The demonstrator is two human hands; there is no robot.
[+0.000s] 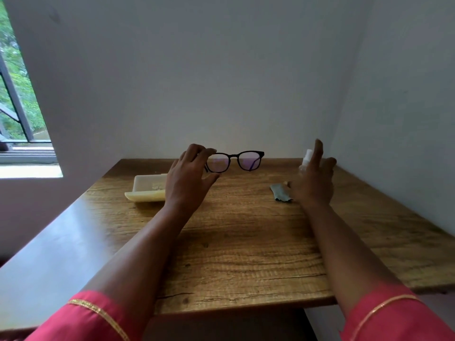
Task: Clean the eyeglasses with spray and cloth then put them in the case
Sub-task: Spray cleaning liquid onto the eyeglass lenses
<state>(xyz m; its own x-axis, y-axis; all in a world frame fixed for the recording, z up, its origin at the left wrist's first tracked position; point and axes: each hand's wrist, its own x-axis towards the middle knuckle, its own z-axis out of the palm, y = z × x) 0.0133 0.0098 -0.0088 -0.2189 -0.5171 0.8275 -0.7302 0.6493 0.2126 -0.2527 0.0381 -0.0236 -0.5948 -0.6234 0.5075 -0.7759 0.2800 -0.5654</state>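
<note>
Left hand [188, 177] pinches dark-framed eyeglasses [236, 160], purple-tinted lenses; right hand [314, 179] spread, empty.

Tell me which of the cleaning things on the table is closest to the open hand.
The spray bottle: it stands right behind the right hand's fingers. The cloth lies just left of that hand; the case is far across, beyond the left hand.

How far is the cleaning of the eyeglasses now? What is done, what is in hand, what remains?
Done: the eyeglasses are lifted off the table, gripped at one end of the frame by the left hand, and the case lies open. In hand: the open right hand reaches toward the spray bottle. Left: spraying, wiping with the cloth, which lies on the table, and casing the glasses.
</note>
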